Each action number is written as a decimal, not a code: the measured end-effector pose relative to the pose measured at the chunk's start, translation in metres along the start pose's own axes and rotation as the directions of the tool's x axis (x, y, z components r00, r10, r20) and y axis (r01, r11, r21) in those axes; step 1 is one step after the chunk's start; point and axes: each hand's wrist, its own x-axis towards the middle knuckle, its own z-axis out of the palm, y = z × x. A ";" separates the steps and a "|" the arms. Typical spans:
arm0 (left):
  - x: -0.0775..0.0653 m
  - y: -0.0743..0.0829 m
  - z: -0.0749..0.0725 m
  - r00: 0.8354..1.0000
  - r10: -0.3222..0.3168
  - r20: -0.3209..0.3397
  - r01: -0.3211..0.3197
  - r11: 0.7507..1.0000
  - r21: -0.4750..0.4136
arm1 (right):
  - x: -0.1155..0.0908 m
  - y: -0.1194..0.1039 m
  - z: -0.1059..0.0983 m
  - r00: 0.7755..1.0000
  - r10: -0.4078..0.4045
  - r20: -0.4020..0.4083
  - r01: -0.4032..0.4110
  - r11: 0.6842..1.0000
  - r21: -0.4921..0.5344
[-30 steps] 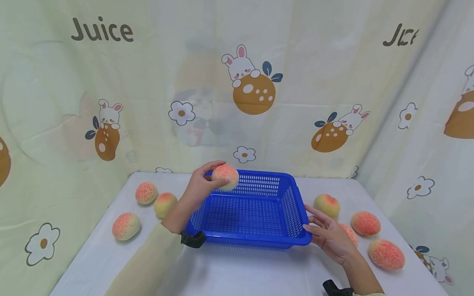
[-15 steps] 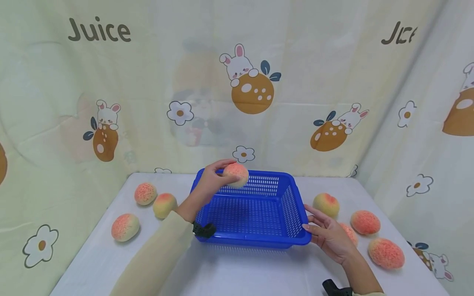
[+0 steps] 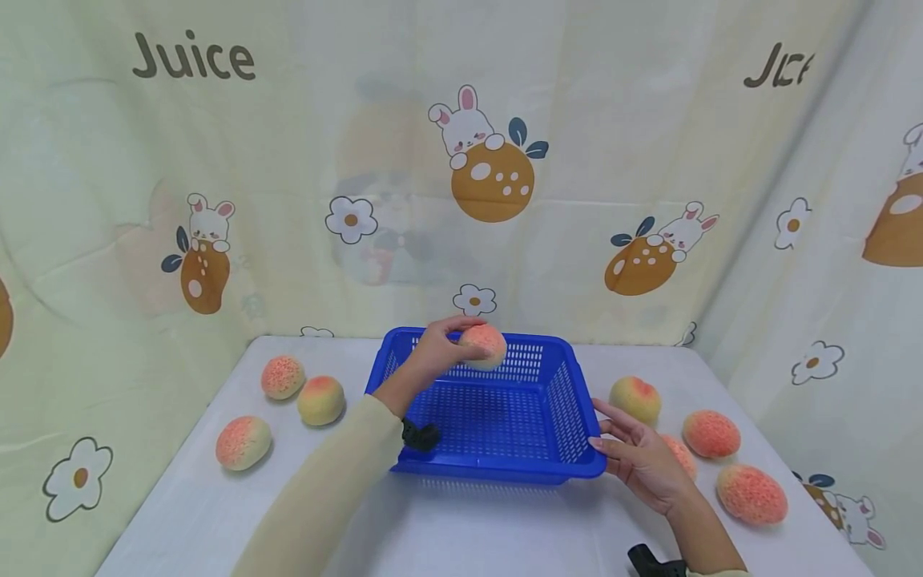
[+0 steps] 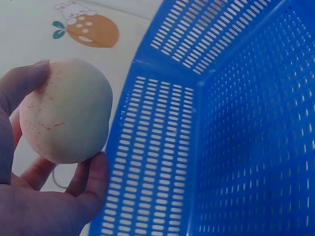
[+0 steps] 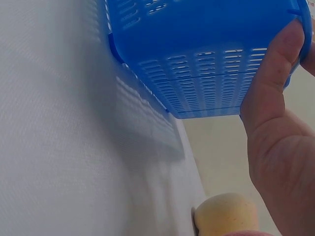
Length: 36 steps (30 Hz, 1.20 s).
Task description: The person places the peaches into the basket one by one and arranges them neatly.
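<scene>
My left hand (image 3: 440,351) holds a peach (image 3: 485,347) between thumb and fingers, over the back half of a blue basket (image 3: 479,466). In the left wrist view the peach (image 4: 74,110) shows its pale side, apart from the perforated basket wall (image 4: 152,147). At the basket's right side my right hand (image 3: 642,457) grips the rim. The right wrist view has the thumb (image 5: 275,64) on the rim, with a fingertip beyond it. No fruit shows inside the basket.
Left of the basket lie three peaches, one of them yellowish (image 3: 320,401). Several more lie to the right, including a red one (image 3: 752,494); my right hand partly hides another (image 3: 680,455). A printed curtain (image 3: 303,160) hangs behind the white table (image 3: 476,537).
My left hand has carried the peach to the right, farther over the basket. My right hand stays on the rim, and the basket looks unmoved.
</scene>
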 end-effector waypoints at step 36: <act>0.036 -0.016 0.086 0.988 -0.141 0.065 0.139 0.989 0.043 | 0.001 -0.001 0.000 0.999 0.017 -0.046 -0.021 0.997 -0.076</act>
